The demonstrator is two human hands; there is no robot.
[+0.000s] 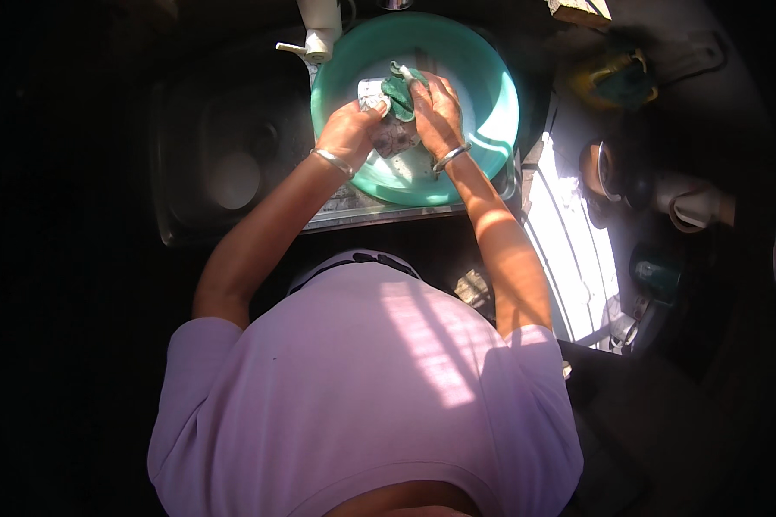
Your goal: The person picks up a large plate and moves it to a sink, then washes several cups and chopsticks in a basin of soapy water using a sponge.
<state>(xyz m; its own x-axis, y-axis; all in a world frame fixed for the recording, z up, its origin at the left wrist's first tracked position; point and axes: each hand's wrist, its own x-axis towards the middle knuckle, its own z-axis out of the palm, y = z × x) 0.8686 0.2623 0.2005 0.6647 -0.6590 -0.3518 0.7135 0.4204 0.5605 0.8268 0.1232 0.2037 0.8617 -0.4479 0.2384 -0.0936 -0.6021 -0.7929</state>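
Observation:
My left hand (352, 132) grips a white cup (370, 90) with a dark printed pattern, tilted over a green plastic basin (504, 103). In my right hand (441, 113) is a green scrubbing cloth (398, 97), bunched and pressed near the cup's side. Part of the cup is hidden behind the fingers and the cloth. Below the hands, a pale patterned surface (396, 137) shows; I cannot tell whether it belongs to the cup. Both hands are above the basin, which has a whitish bottom.
Under the basin is a stainless steel sink (388, 218), its dark bowl (187, 161) to the left. A white plastic tap (320, 35) hangs at the basin's upper left rim. On the right-hand counter stand a yellow container (598, 81), a brown mug (598, 169), a white mug (689, 203) and a green mug (656, 274).

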